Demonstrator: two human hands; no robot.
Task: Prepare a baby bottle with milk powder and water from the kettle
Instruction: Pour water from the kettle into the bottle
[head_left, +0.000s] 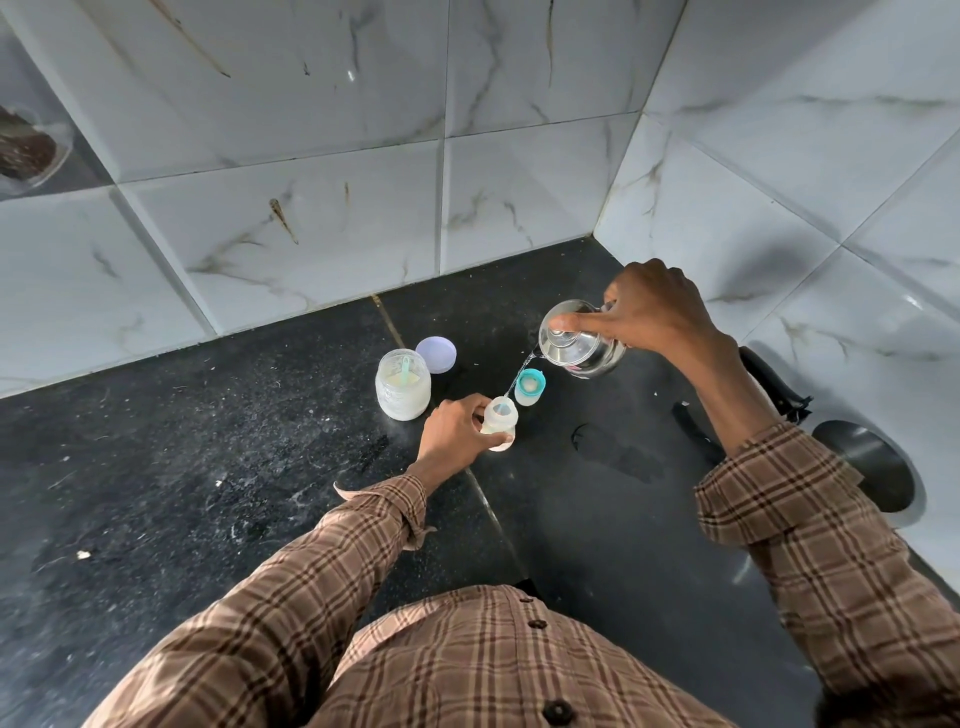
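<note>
Your left hand (457, 426) wraps the baby bottle (500, 422) upright on the black counter (208, 467); right hand (657, 312) grips the tilted steel kettle (576, 340), pouring; bottle likely light, tippable; hold its body low.

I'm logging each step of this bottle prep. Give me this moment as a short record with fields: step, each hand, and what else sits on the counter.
step: water pours in a thin stream from kettle into bottle
left hand: grips the bottle, which stands upright on the counter
right hand: holds the tilted kettle above the counter
jar: open, powder and a scoop inside, left of the bottle
lid: lies behind the jar
bottle cap: teal ring, stands behind the bottle
</note>
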